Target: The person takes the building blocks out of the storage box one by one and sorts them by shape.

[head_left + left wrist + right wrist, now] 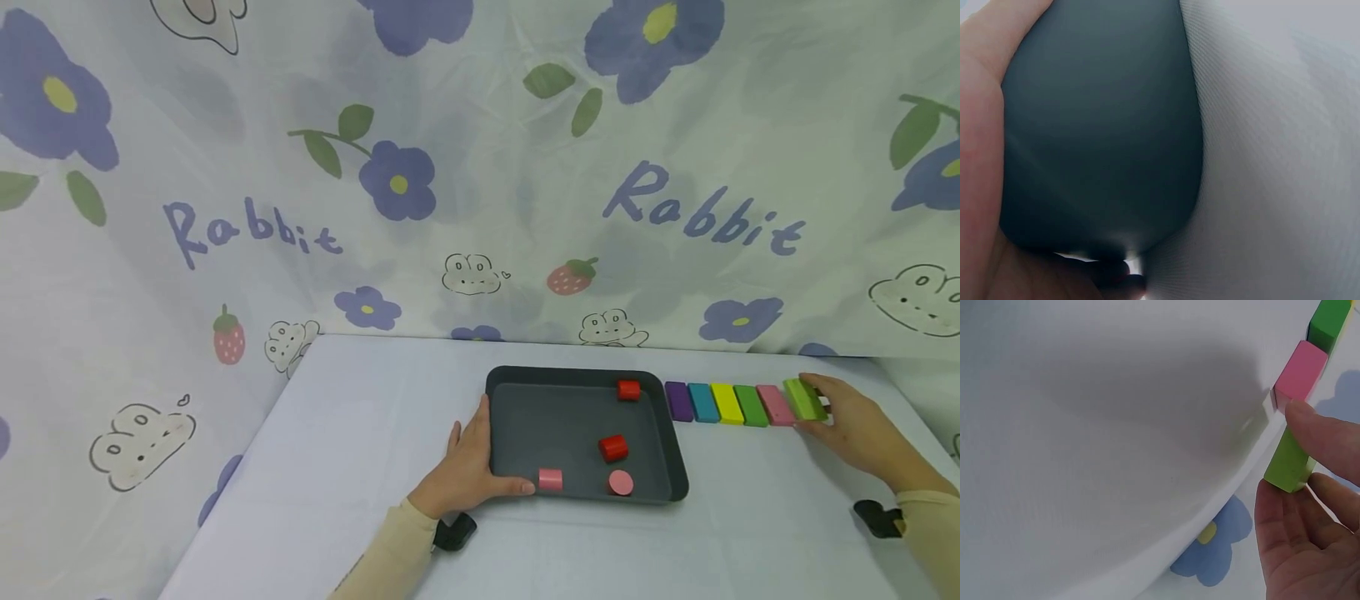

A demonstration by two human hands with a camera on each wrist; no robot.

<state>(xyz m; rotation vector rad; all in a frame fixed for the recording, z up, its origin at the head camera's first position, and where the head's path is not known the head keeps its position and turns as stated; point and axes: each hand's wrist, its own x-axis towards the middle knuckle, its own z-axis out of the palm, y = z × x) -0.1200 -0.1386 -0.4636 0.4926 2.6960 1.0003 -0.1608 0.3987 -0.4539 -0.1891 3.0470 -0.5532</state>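
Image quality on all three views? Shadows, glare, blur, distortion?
Head: fairly even light, tray and blocks readable. Left wrist: tray dark and soft, nearly textureless, bright patches at its lower edge. Right wrist: broad soft shadow on the table, whose edge looks bowed, possibly lens distortion; lime block reasonably clear.

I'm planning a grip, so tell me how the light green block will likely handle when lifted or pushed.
The light green block is probably stiff: it shows no bend between the fingers. It may slip, since its faces look smooth. Rolling seems unlikely, given its flat sides.
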